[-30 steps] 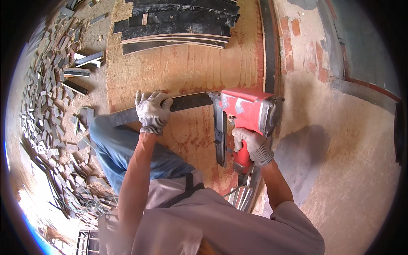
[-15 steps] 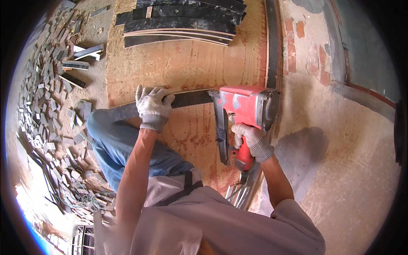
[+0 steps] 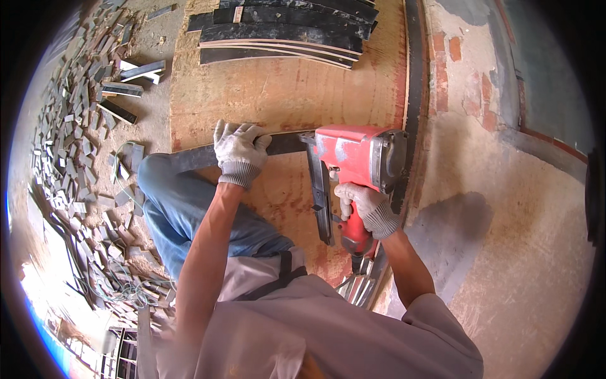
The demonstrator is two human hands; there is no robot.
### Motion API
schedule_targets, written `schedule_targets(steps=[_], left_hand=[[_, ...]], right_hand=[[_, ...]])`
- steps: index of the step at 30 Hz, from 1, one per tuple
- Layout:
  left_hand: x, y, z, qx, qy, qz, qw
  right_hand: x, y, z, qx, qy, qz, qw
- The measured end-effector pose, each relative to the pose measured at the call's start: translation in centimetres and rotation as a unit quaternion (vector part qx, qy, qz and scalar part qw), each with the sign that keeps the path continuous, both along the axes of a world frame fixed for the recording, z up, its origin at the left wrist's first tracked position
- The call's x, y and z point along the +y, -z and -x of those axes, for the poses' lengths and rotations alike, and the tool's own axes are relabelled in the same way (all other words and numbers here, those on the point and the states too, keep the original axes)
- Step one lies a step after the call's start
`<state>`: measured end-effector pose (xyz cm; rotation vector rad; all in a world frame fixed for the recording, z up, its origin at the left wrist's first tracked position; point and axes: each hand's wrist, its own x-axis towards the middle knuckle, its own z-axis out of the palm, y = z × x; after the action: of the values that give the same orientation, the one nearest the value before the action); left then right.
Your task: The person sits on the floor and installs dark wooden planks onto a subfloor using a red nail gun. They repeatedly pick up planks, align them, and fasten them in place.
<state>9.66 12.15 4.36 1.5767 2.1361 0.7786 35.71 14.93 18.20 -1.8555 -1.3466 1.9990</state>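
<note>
My left hand [image 3: 242,146], in a white knit glove with a grey cuff, grips a narrow black wooden strip [image 3: 287,144], its fingers curled over the far edge. That strip lies crosswise on a stained plywood sheet [image 3: 278,95]; its left end runs by my knee. My right hand [image 3: 362,201], gloved alike, is closed round the handle of a red nail gun [image 3: 356,155] with a dark magazine [image 3: 320,202]. The gun's nose is at the strip's right part; whether it touches cannot be made out.
Several black curved boards [image 3: 284,35] are stacked at the far end of the plywood. A long dark rail [image 3: 413,69] runs along its right edge, before a worn wall [image 3: 464,82]. Wood offcuts [image 3: 72,158] litter the floor at left. Nail strips [image 3: 356,287] lie below the gun.
The nail gun in my right hand has shifted a little left along the strip, away from the dark rail. My left hand keeps its hold on the strip. The whole view has shifted slightly.
</note>
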Motion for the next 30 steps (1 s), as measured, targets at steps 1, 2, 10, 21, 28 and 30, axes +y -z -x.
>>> schedule_targets(steps=[1,2,10,21,28,30], left_hand=[[0.0,0.0,0.1,-0.004,-0.002,0.000,1.000],[0.0,0.1,0.2,-0.004,-0.005,0.002,1.000],[-0.1,0.6,0.6,0.008,0.011,-0.018,1.000],[-1.9,1.4,2.6,0.048,-0.028,-0.013,0.998],[-7.2,-1.6,10.5,0.185,-0.242,0.272,0.913],[-7.4,-0.5,10.6,0.188,-0.252,0.260,0.913]], right_hand=[[0.2,-0.5,0.7,-0.012,0.020,0.015,1.000],[0.4,-1.3,1.3,-0.010,0.042,0.011,0.999],[-0.2,-0.1,1.1,0.010,0.003,0.032,0.999],[-0.8,-0.4,2.2,-0.004,0.030,0.038,0.999],[-2.4,2.0,0.1,0.031,0.031,0.032,0.999],[-2.6,1.7,0.3,0.048,0.029,0.009,0.998]])
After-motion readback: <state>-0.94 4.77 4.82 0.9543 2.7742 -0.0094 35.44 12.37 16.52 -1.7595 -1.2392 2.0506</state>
